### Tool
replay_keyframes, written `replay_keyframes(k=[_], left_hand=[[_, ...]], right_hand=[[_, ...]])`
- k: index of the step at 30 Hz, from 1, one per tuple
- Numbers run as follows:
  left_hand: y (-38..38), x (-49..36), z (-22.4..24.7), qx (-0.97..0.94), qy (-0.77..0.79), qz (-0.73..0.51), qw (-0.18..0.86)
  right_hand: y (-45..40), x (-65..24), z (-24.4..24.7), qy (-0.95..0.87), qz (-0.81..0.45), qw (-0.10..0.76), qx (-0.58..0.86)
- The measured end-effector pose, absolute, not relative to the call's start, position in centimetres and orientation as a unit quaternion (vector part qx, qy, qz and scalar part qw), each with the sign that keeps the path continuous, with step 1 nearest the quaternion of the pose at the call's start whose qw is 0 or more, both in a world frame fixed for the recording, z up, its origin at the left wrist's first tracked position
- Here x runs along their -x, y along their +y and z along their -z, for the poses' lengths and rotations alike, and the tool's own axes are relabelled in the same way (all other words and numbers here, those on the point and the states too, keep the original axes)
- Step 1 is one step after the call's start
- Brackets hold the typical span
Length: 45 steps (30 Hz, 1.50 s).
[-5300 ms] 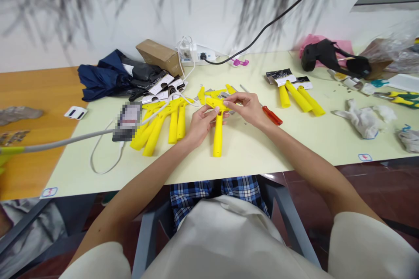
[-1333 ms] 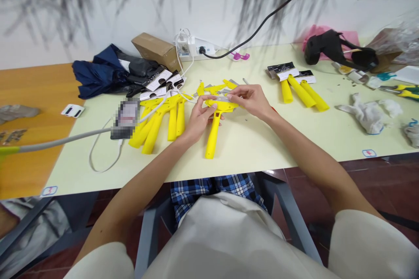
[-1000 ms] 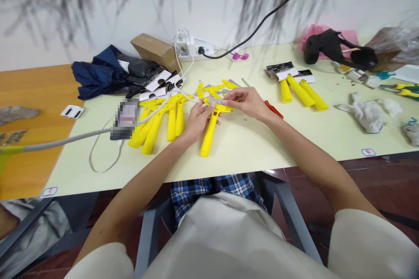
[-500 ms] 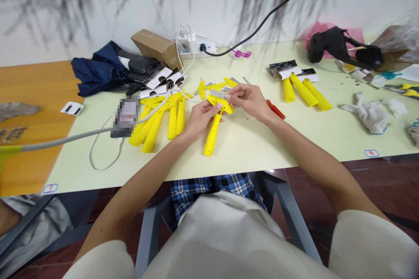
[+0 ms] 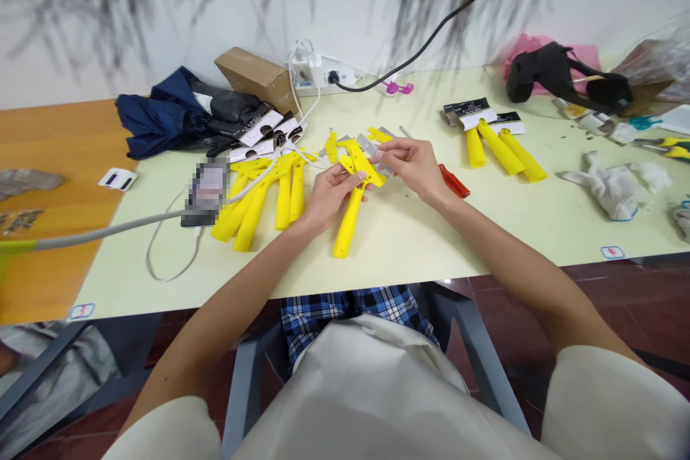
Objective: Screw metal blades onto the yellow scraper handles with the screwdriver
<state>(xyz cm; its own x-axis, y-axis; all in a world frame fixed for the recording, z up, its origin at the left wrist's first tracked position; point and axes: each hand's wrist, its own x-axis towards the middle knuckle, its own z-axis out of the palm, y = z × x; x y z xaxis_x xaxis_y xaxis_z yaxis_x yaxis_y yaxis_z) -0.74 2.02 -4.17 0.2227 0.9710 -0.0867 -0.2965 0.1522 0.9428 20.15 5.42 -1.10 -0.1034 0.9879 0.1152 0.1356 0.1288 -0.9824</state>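
While the person is sitting at the tabletop (image 5: 410, 244), the left hand (image 5: 328, 198) is curling its grip around the neck of a yellow scraper (image 5: 349, 219) near the middle of the frame. The right hand (image 5: 412, 169) is pinching the scraper's thin metal blade (image 5: 366, 144) between thumb and fingers. More yellow scrapers (image 5: 259, 205) are lying just left of the hands, and a red screwdriver handle (image 5: 453, 181) is lying just right of them.

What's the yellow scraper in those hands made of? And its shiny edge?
The long yellow scraper handle looks like smooth moulded plastic, with even, bright colour. The thin grey blade looks like metal, from its pale sheen; which metal is unclear.
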Motion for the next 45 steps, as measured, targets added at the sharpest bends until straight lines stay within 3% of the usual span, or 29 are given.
replay_keyframes(k=[16, 29, 45], left_hand=[[2.16, 0.80, 4.45, -0.427, 0.397, -0.479, 0.656], [1.97, 0.87, 4.12, -0.431, 0.375, -0.473, 0.671], [2.00, 0.80, 4.24, -0.420, 0.378, -0.473, 0.675]], right_hand=[[5.17, -19.43, 2.00, -0.568, -0.571, 0.434, 0.404], [5.70, -19.82, 1.65, -0.508, -0.638, 0.395, 0.424], [5.30, -19.32, 1.66, -0.555, -0.581, 0.415, 0.428]])
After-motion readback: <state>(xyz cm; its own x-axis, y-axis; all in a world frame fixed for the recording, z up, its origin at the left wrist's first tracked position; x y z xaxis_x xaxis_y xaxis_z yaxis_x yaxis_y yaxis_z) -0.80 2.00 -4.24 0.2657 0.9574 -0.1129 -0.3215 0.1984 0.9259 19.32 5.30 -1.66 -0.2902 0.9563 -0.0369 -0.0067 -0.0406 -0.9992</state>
